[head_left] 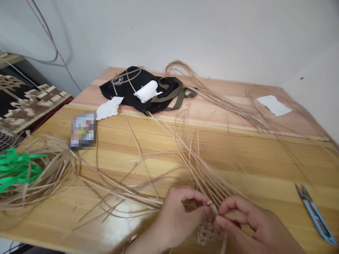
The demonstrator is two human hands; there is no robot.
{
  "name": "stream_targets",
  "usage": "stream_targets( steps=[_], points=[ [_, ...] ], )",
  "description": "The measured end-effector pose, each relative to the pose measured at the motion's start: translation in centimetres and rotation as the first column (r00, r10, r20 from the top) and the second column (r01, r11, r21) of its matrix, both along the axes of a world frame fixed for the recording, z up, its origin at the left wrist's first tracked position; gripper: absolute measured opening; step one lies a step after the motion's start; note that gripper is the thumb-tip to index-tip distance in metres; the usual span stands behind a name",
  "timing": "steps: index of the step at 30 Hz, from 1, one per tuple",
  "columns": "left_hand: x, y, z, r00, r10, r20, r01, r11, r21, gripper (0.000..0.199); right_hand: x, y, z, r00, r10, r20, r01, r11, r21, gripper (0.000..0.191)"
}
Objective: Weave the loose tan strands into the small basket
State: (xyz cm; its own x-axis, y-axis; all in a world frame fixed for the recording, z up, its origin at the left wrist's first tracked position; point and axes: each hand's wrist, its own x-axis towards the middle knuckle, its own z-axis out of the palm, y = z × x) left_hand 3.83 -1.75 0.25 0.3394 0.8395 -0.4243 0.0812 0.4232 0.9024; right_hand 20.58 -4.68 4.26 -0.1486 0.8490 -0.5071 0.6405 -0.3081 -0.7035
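A small woven piece point(208, 231) of pale, narrow strips lies between my two hands at the lower right of the middle. My left hand point(182, 215) pinches its upper left edge with thumb and index finger. From the right, my right hand point(246, 222) closes thumb and fingers on a strip at the upper right edge. Long loose strips point(201, 165) fan out from the weave toward the back of the table. What lies under my palms is hidden.
Blue thread snips point(315, 215) lie at right. A strip bundle point(58, 165) with green ribbon point(18, 169) is at left. Farther back are a black bag point(127, 88), a white paper roll point(147, 91), paper scraps point(274, 105), a blurred packet point(83, 130) and more strips point(212, 91).
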Motion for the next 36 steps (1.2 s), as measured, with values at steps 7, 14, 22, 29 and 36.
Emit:
stream_targets(
  steps=[7,14,22,29,36],
  points=[
    [0.1,-0.6,-0.2,1.0,-0.019,0.012,0.015,0.96,0.28,0.018,-0.5,1.2,0.7,0.999,0.033,0.018,-0.032,0.999,-0.036,0.011],
    [0.2,-0.6,0.0,0.998,-0.001,-0.061,0.031,0.864,0.502,0.023,-1.0,1.1,0.5,0.986,-0.118,-0.118,0.104,0.988,-0.116,0.016],
    [0.3,-0.8,-0.4,0.996,-0.015,-0.087,0.064,0.805,0.59,0.024,-0.7,1.4,0.1,0.951,-0.198,-0.239,0.143,0.963,-0.229,0.017],
    [0.2,-0.5,-0.6,0.997,-0.043,-0.071,0.074,0.843,0.532,0.026,-0.5,1.2,-0.5,0.933,-0.261,-0.249,0.194,0.945,-0.262,0.016],
    [0.4,-1.0,-1.0,0.999,-0.043,-0.024,0.049,0.885,0.463,0.032,-0.5,1.3,-1.2,0.902,-0.328,-0.279,0.269,0.935,-0.231,0.018]
  ],
)
